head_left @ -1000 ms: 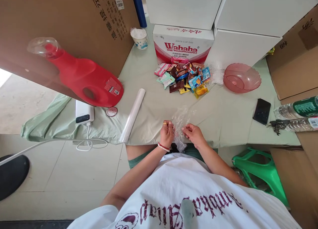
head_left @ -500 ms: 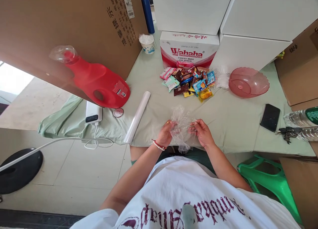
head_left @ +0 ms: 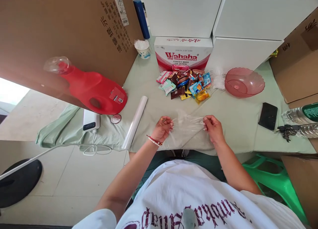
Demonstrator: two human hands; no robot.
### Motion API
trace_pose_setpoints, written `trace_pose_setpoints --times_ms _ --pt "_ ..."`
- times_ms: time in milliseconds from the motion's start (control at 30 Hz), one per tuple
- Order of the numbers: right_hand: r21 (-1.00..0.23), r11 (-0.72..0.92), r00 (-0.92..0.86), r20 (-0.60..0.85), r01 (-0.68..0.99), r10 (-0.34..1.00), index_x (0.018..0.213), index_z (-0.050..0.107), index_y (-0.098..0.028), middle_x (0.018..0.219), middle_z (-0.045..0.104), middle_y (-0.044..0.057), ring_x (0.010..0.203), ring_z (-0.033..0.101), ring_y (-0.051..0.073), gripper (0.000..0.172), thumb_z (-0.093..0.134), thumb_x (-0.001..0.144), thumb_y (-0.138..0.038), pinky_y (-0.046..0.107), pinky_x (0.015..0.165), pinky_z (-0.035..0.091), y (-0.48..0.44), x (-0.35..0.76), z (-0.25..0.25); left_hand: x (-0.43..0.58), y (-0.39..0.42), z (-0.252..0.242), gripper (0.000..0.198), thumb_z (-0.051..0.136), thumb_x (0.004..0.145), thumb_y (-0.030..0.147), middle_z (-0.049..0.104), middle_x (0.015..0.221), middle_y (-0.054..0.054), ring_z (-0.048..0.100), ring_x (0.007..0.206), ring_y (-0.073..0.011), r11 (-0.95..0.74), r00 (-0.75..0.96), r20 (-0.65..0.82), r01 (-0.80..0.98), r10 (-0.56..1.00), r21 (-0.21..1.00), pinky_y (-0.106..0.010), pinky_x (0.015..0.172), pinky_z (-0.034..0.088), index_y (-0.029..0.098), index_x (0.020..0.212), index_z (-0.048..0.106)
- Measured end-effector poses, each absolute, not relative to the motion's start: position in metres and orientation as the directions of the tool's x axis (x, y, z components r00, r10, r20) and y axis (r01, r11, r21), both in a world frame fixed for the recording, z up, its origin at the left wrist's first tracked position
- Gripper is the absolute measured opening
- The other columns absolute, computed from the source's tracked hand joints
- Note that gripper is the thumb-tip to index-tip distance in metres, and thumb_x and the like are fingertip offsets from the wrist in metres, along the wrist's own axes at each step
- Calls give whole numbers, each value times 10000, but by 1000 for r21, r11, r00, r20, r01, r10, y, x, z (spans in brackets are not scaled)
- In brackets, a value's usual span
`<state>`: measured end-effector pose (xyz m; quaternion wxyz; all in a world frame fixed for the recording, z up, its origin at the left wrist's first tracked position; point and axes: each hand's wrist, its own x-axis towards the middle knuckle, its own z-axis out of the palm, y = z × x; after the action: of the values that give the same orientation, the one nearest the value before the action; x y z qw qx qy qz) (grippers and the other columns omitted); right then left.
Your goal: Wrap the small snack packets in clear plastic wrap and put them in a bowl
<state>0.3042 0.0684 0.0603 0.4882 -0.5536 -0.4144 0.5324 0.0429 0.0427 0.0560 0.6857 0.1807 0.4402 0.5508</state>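
A thin, clear plastic cover (head_left: 190, 123) is stretched between my two hands, just above the cloth near the table's front edge. My left hand (head_left: 162, 128) is closed on its left end; a red and white bracelet circles that wrist. Thumb and fingers of my right hand (head_left: 213, 128) pinch the opposite end. Beyond them lies a pile of wrapped snacks (head_left: 185, 85) in mixed colours. To the right of the pile are crumpled clear plastic (head_left: 218, 81) and a pink see-through bowl (head_left: 244, 83). A white roll (head_left: 135, 123) rests left of my left hand.
A red jug (head_left: 96, 90) with clear plastic over its cap and a paper cup (head_left: 142, 50) stand at left, by a large carton (head_left: 74, 23). A Wahaha box (head_left: 184, 52) backs the snacks. On the right are a black phone (head_left: 268, 116), keys (head_left: 287, 131) and bottles (head_left: 298, 116).
My hands have moved apart, the right one going further right. The plastic cover, bunched up before, is now pulled taut sideways. The view has shifted slightly.
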Motion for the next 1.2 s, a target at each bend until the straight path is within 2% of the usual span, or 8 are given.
trace_pose_setpoints --times_ms 167,267,400,533,667,800,967,1200 --pt "-976 193 82 202 102 976 953 739 -235 784 670 -8 677 586 127 280 776 864 -498 276 670 496 99 352 96 19 70 108 576 945 592 188 667 784 39 641 795 -119 -78 -171 9 -403 985 912 -253 775 540 251 1103 686" --pt "-913 357 -18 361 199 932 885 774 -265 891 708 31 807 648 180 227 773 875 -492 352 784 540 111 375 111 6 72 132 366 900 642 179 615 673 4 664 1000 -239 -156 -168 124 -193 978 969 -392 911 551 248 962 737" --pt "-826 439 -323 333 352 886 760 790 -294 1013 744 78 1017 657 259 262 671 939 -443 477 958 533 118 391 96 -5 64 123 161 806 682 137 688 706 -62 593 1251 -343 -16 54 11 99 998 995 -584 1127 430 277 686 728" --pt "-747 421 -433 198 514 880 707 786 -279 1208 736 85 1257 575 312 268 604 901 -320 570 1100 453 115 398 52 -10 50 83 178 742 612 138 791 948 -34 548 1358 -354 -117 278 18 345 960 931 -632 1269 190 303 577 683" --pt "-804 264 -216 173 533 961 809 801 -255 1372 660 74 1284 585 280 279 529 857 -210 521 1107 451 102 400 31 -3 38 56 88 658 706 225 778 1049 -76 592 1263 -319 -114 165 42 453 985 884 -511 1152 397 279 670 717" --pt "-820 248 27 305 516 952 788 746 -240 1082 708 77 1060 653 242 247 521 880 -196 459 982 521 86 381 45 23 40 50 206 559 867 339 725 840 -73 646 861 -247 141 -95 -106 544 990 827 -373 871 485 249 743 695" --pt "-603 507 -454 254 616 854 1149 776 -258 1235 704 101 1205 581 297 289 550 969 -256 519 1067 493 55 331 52 70 59 45 564 604 894 591 513 484 -54 610 676 -251 319 -101 -320 562 942 763 -322 652 379 246 461 502" --pt "-452 537 -561 92 713 823 1558 515 -243 1675 380 118 1535 365 319 524 492 1051 -376 558 1241 362 26 332 11 73 73 38 334 756 765 469 582 560 7 521 547 -146 415 -27 -435 363 900 835 -263 552 364 224 634 570"
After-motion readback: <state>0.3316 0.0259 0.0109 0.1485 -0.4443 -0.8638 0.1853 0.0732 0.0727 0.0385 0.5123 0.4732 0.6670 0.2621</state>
